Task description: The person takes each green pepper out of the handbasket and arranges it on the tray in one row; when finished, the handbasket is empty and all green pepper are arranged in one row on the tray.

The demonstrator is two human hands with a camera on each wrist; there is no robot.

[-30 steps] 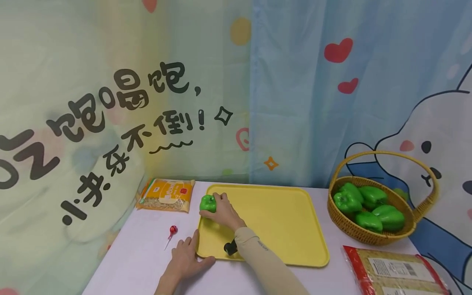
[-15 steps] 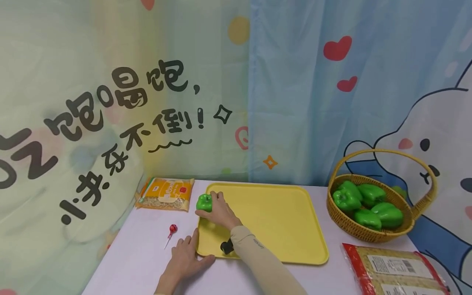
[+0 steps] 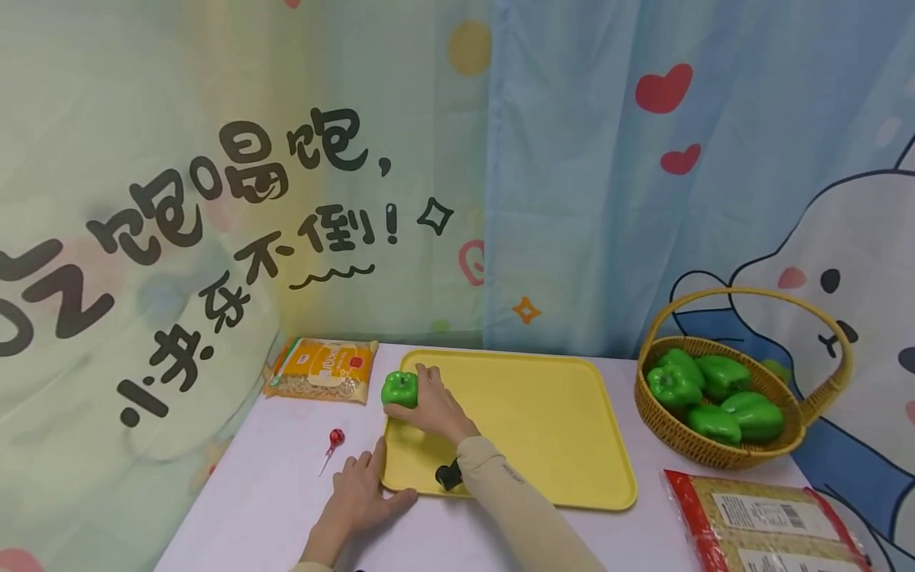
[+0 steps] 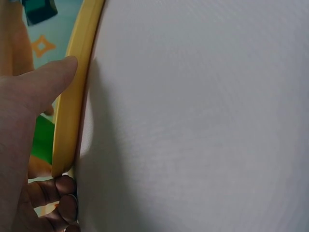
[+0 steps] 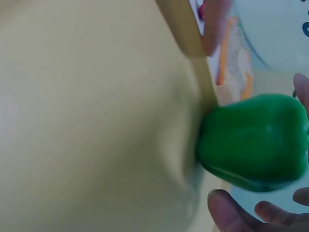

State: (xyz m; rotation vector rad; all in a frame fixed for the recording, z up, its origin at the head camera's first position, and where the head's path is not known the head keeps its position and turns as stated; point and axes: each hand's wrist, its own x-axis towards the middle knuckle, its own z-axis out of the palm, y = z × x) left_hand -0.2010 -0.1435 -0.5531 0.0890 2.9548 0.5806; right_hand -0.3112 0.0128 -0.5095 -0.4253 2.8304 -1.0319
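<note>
A green bell pepper (image 3: 399, 389) stands upright at the left rim of the yellow tray (image 3: 536, 421), toward its back corner. Just right of the pepper, my right hand (image 3: 438, 409) has its fingers and thumb spread about it. The right wrist view shows gaps between those fingertips and the green pepper (image 5: 253, 140). My left hand (image 3: 356, 492) touches the tray's front left corner, with fingers along the left side. Close up in the left wrist view, the thumb (image 4: 53, 79) lies on the tray's yellow rim (image 4: 67, 128) and the other fingers reach past the corner.
A wicker basket (image 3: 646, 413) with several green peppers stands at the right. In front of it lies a red-edged packet (image 3: 772, 520). An orange packet (image 3: 322, 369) sits back left, and a red lollipop (image 3: 336, 438) lies left of the tray. Printed curtains hang behind.
My right hand has shifted slightly right, letting go of the green pepper, which now shows more fully at the tray's left rim. The left hand stays at the tray corner.
</note>
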